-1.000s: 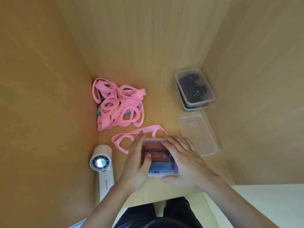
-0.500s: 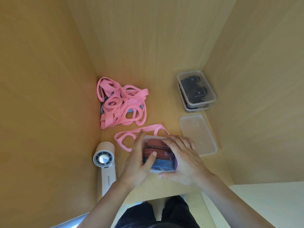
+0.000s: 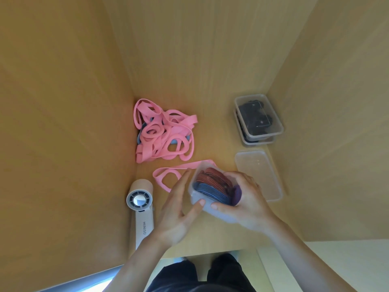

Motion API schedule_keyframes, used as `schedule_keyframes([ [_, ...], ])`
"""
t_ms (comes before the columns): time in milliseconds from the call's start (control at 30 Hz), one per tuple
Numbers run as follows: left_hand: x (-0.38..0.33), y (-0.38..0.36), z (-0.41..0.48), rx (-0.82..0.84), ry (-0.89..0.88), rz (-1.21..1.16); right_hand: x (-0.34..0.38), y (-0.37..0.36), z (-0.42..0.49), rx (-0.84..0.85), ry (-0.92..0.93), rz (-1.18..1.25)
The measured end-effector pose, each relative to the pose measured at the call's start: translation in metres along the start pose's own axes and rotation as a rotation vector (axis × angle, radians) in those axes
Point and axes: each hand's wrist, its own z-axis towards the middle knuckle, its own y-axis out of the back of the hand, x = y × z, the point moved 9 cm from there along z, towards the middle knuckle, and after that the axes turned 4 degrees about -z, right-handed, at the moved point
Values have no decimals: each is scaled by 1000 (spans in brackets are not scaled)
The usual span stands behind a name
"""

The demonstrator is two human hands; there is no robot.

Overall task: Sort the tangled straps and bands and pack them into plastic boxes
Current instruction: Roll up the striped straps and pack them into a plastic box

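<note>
- R hand (image 3: 246,199): grips the plastic box (image 3: 194,197) at lower centre of frame; fingers curled over its right side, thumb on the near wall.
- L hand (image 3: 179,211): fingers spread and nearly straight along the box's left wall; thumb tip touches the near wall.
- Box: tilted, lid off. Contact w/ the surface (image 3: 212,140) cannot be told.
- Box contents: red bands (image 3: 212,178), blue bands (image 3: 208,190), one purple band (image 3: 236,193) at the right end.
- Single pink strap (image 3: 185,166): flat on the surface, just above-left of the box, partly behind it.
- Pink pile (image 3: 164,133): tangled, centre-left, against the left wall; blue pcs. showing underneath.
- Clear lid (image 3: 256,173): flat, right of the box.
- Two stacked boxes (image 3: 267,133): upper right, black items inside.
- White fan (image 3: 140,201), marked "MINISO": lower left.
</note>
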Motion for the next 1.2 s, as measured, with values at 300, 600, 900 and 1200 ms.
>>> schedule_keyframes([
  [300, -13, -4, 12, 9, -36, 44, -5, -4, -9, 41, -188, 377],
  [600, -10, 4, 8, -73, 1, -10, -4, -7, -13, 40, -212, 363],
  [900, -12, 4, 10, -64, 6, -13, -2, -6, -15, 28, -217, 361],
  [1200, -6, 6, 3, -80, 20, 10, 2, 0, -13, 20, -226, 371],
])
